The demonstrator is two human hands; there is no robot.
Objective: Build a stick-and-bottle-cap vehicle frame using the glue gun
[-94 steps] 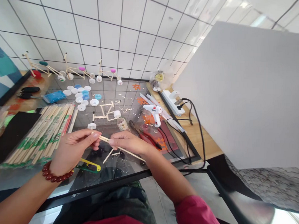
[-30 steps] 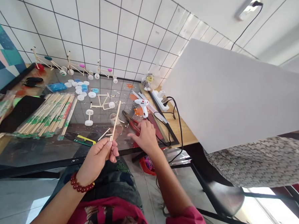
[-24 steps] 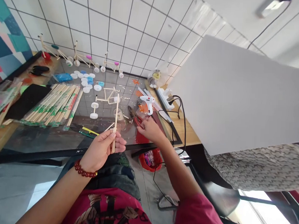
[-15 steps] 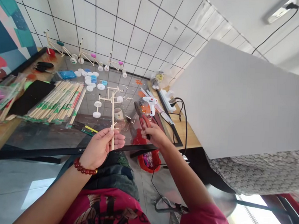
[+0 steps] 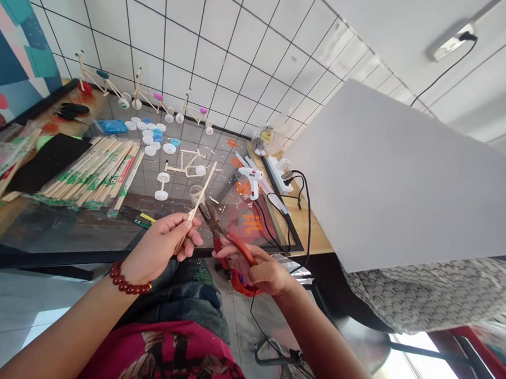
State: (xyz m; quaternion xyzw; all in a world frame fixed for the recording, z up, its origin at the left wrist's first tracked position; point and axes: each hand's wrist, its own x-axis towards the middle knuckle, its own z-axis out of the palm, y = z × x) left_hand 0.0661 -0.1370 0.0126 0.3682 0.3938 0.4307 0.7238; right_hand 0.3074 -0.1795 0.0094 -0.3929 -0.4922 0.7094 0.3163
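Observation:
My left hand, with a red bead bracelet at the wrist, pinches a thin wooden stick that points up and to the right over the table's front edge. My right hand grips the red handles of a pair of pliers. The dark jaws of the pliers point up-left and sit right beside the stick, just above my left fingers. Both hands hover off the table's near edge, above my lap.
On the glass-topped table lie a bundle of wrapped chopsticks, white and blue bottle caps, a half-built stick frame with cap wheels, a white glue gun and a power strip. Stick bicycles line the tiled wall. A white board stands at right.
My right hand picked the pliers up from the table and brought them to the stick. My left hand tilted the stick to the right.

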